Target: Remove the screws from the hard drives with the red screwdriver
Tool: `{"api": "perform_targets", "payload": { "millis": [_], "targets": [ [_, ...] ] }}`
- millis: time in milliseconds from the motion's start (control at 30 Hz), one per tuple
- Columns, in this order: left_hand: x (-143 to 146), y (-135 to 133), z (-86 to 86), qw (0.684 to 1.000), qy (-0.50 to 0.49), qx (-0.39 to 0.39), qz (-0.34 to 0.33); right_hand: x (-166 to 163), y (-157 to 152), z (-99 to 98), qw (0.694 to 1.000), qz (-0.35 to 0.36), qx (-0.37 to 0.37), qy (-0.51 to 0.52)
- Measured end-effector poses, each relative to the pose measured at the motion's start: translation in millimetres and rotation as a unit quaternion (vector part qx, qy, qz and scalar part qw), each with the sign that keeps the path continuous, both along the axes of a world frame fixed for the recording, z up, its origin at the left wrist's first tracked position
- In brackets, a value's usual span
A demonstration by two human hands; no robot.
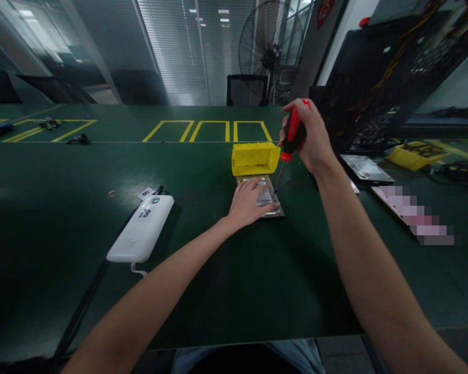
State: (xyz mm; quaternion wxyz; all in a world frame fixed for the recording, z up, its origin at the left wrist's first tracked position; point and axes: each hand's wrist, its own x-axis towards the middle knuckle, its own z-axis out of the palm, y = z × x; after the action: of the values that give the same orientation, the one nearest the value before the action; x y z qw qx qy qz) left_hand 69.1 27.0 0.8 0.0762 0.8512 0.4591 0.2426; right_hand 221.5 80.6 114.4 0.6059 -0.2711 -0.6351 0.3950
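A silver hard drive (264, 197) lies flat on the green table, partly covered by my left hand (250, 201). That hand rests on top of the drive with its fingers stretched out. My right hand (311, 132) is wrapped round the handle of a red and black screwdriver (292, 130). The screwdriver tilts, with its shaft pointing down and its tip at the right side of the drive; whether the tip sits in a screw is too small to tell. Just behind the drive stands a yellow plastic bin (255, 160), its open side towards me.
A white power bank (142, 228) with a cable lies at the left. To the right are another drive (364, 169), a flat pinkish item partly blurred out (409, 214) and a second yellow bin (415, 156) with dark parts. Yellow tape outlines (210, 122) mark the table's far side.
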Motion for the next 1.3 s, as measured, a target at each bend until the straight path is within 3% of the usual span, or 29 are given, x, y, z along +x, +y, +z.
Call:
{"api": "perform_targets", "payload": {
  "millis": [533,767,1033,1300],
  "targets": [
    [1.1,-1.3,2.5,1.0,0.004,-0.008,0.009,2.9,-1.7,2.5,0.999,0.006,0.043,0.014],
    [-0.3,-1.9,3.1,1.0,-0.005,-0.012,0.002,3.9,1.0,3.9,0.999,0.03,-0.009,0.017],
    [-0.6,-2.3,3.8,1.0,0.002,-0.01,0.0,3.2,0.6,2.8,0.998,0.011,0.008,0.056],
    [-0.6,-2.3,3.4,1.0,0.002,-0.016,0.001,3.9,-2.3,4.3,0.999,0.033,0.029,0.019]
  ]
}}
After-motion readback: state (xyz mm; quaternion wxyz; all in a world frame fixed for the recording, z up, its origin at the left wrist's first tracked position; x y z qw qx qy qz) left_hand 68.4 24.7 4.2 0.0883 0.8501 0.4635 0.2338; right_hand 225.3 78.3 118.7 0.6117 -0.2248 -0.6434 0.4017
